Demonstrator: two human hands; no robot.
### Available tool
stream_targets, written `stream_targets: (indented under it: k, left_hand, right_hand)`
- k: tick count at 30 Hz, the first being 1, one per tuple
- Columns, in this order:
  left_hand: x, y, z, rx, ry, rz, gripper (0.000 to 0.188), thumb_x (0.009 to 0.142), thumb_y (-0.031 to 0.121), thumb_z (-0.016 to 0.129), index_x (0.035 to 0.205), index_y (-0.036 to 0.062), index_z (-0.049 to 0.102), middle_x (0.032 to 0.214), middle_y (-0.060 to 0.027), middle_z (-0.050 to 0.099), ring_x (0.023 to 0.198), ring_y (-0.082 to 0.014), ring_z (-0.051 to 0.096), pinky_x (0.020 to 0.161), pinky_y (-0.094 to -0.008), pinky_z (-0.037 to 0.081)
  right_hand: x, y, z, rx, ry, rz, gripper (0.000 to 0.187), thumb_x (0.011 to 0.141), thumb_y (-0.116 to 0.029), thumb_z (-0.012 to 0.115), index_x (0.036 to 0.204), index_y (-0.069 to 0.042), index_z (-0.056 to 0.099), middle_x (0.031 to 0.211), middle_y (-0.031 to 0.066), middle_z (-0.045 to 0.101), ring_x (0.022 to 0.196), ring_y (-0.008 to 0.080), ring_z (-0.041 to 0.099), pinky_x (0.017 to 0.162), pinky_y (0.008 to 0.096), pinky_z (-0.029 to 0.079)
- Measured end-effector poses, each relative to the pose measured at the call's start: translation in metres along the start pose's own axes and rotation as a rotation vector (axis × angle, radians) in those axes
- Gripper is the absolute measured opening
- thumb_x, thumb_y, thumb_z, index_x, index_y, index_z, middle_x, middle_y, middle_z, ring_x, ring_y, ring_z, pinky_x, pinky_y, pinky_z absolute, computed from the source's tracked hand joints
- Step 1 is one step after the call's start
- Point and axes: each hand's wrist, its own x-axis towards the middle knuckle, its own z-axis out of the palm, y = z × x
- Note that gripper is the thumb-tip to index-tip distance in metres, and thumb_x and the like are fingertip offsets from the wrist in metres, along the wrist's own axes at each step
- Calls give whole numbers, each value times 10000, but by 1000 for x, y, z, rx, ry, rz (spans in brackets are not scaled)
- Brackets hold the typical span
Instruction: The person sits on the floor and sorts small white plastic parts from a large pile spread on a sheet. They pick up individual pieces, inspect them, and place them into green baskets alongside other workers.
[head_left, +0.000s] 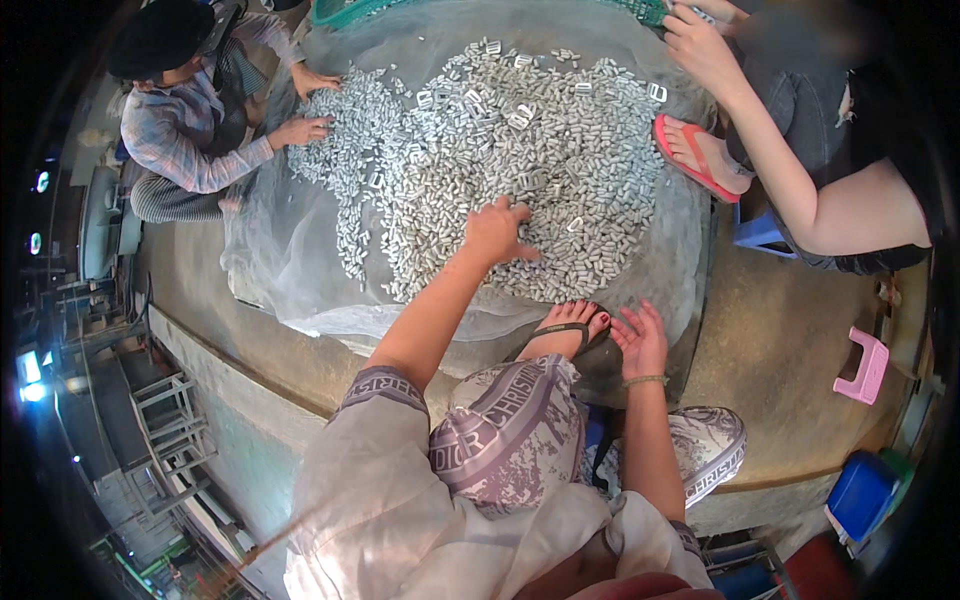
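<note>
Scene: a person seated on a concrete floor (790,340) sorts through a broad heap of small silver-grey metal pieces (480,150) spread on a sheet of translucent grey plastic film (290,290).
Left hand (497,232): stretched forward and pressed onto the near edge of the heap, fingers curled down among the pieces; whether it holds any cannot be told.
Right hand (640,340): open and flat, empty, hovering beside the person's own foot in a dark sandal (570,335), short of the heap.
Heap: lies directly under and beyond the left hand, reaching to the far side of the film.
Co-workers: 2 others at the heap, 1 in a striped shirt (180,130) beyond the left hand with both hands in the pieces, 1 beyond the right hand wearing a red sandal (695,160).
Progress: judged early; nearly all pieces lie in 1 mixed mass and no sorted pile shows.
Nearby: a low pink plastic stool (862,366) out past the right hand.
</note>
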Motion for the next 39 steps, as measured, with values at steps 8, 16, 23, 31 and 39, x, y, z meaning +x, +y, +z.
stream_targets:
  k: [8,16,23,31,39]
  left_hand:
    - [58,-7,30,-127,446,68,611,633,343,756,1178,204,519,1003,-131,502,914,-311,560,734,-398,485]
    - [66,32,26,-27,81,52,590,623,389,756,1092,127,513,1024,-152,544,879,-329,596,703,-427,500]
    - [44,31,27,-222,-202,149,521,643,326,728,1102,140,566,1005,-119,626,910,-302,603,758,-400,491]
    - [39,57,52,-218,-78,251,378,712,73,544,1077,163,581,898,-154,642,864,-327,611,745,-430,480]
    - [19,-3,12,-289,45,-69,383,680,334,727,983,132,609,832,-109,634,772,-301,616,685,-389,482]
  right_hand:
    - [7,15,14,-26,-53,62,419,849,-191,526,1228,-71,396,991,138,557,752,211,595,646,298,482]
    - [3,21,15,-76,-73,104,408,849,-229,531,1204,-59,424,935,112,587,752,190,585,665,293,466]
    - [1,15,11,-80,-70,76,343,858,-238,528,1144,-52,490,921,110,597,747,177,579,681,291,465]
    - [17,18,10,-89,-71,94,365,849,-231,552,1162,-56,488,925,106,593,753,191,586,656,296,472]
    - [90,25,45,-903,-167,-437,349,806,-187,598,1125,-55,550,947,105,588,774,217,590,682,335,474]
